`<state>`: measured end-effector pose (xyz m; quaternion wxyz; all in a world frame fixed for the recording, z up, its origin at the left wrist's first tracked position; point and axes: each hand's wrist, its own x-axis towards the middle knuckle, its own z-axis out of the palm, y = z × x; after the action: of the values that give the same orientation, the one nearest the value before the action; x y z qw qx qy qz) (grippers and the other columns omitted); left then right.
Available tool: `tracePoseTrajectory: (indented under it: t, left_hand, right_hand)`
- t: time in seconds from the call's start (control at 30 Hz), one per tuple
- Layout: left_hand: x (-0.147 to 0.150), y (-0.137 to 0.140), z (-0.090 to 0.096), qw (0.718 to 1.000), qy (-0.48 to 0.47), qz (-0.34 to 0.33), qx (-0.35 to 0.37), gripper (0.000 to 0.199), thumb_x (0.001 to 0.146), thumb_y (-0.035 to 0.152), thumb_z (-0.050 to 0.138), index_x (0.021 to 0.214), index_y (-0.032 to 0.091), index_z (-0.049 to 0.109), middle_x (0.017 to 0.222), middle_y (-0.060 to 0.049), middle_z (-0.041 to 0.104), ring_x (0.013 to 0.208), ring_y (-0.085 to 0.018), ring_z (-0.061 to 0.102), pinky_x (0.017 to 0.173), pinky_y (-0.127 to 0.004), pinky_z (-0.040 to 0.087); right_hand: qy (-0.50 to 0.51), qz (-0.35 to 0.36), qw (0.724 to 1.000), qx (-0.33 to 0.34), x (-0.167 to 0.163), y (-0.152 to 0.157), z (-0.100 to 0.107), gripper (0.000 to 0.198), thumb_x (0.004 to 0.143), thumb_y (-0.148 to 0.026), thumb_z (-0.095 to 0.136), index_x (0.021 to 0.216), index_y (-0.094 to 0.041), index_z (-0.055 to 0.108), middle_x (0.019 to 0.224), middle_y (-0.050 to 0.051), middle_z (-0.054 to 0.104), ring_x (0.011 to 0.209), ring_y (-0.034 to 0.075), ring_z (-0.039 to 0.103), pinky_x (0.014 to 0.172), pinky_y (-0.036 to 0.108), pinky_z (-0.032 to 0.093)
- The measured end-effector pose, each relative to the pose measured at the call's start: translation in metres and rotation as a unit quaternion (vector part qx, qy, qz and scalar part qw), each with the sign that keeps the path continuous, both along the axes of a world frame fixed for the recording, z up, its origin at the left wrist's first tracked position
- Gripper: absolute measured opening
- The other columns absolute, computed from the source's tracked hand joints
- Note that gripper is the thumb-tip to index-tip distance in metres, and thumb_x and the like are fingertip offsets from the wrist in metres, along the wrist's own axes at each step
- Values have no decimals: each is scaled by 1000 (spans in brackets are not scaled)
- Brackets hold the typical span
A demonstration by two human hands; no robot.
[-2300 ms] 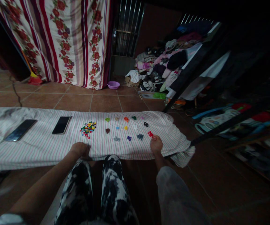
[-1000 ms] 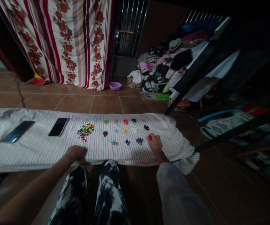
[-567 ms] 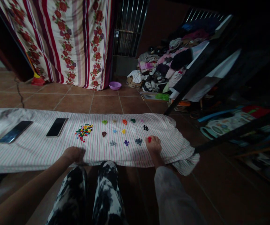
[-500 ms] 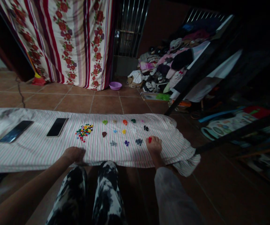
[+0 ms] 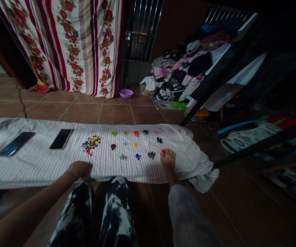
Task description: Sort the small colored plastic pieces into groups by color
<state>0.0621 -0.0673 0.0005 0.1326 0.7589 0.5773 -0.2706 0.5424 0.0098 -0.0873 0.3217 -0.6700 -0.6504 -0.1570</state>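
Note:
Small red pieces (image 5: 163,152) show at the fingertips of my right hand (image 5: 168,160), which is closed on them low over the striped cloth (image 5: 52,169). Just left of that hand lies a dark grey heap of pieces (image 5: 151,155), with a black heap (image 5: 159,140) farther back. My left hand (image 5: 80,169) rests curled at the cloth's near edge; its fingertips are too dark to show whether they hold anything. Beyond it sits a mixed-colour pile of small pieces (image 5: 91,144). Between the hands are a purple heap (image 5: 138,156), a light grey heap (image 5: 123,156) and a brown heap (image 5: 113,146).
Farther back lie lime (image 5: 114,133), orange (image 5: 136,133) and dark green (image 5: 145,131) heaps, plus a yellow one (image 5: 134,144). Two phones (image 5: 61,139) lie at the left. Dark posts (image 5: 198,103) stand at the right; a purple basin (image 5: 126,93) is on the floor.
My right hand has shifted very slightly, and less of the red shows at its fingertips. The left hand stays in place on the cloth. The view has drifted a little.

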Motion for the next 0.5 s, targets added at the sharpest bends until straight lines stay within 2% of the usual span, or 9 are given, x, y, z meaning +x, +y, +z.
tracePoseTrajectory:
  t: [0.13, 0.33, 0.5]
  left_hand:
    - [-1, 0, -1, 1000, 4, -2, -2, 36, 80, 18, 48, 110, 16, 67, 113, -15, 71, 107, -31, 66, 88, -42, 51]
    - [-2, -2, -1, 1000, 9, 2, 5, 36, 78, 15, 47, 107, 17, 69, 108, -15, 72, 104, -30, 67, 87, -42, 51]
    - [-4, -2, -5, 1000, 5, 7, 7, 35, 80, 16, 47, 107, 18, 68, 110, -14, 72, 105, -29, 67, 87, -38, 50]
  right_hand:
    - [14, 4, 1000, -2, 0, 2, -1, 20, 92, -26, 43, 90, -17, 60, 88, 12, 63, 87, 25, 50, 83, 38, 35]
    - [33, 18, 999, -30, -1, 2, -1, 28, 92, -25, 40, 105, -17, 63, 105, 12, 64, 97, 25, 51, 84, 36, 35]
    - [53, 8, 997, -52, -1, 3, -2, 22, 91, -24, 43, 92, -18, 64, 101, 12, 64, 97, 25, 50, 82, 36, 36]
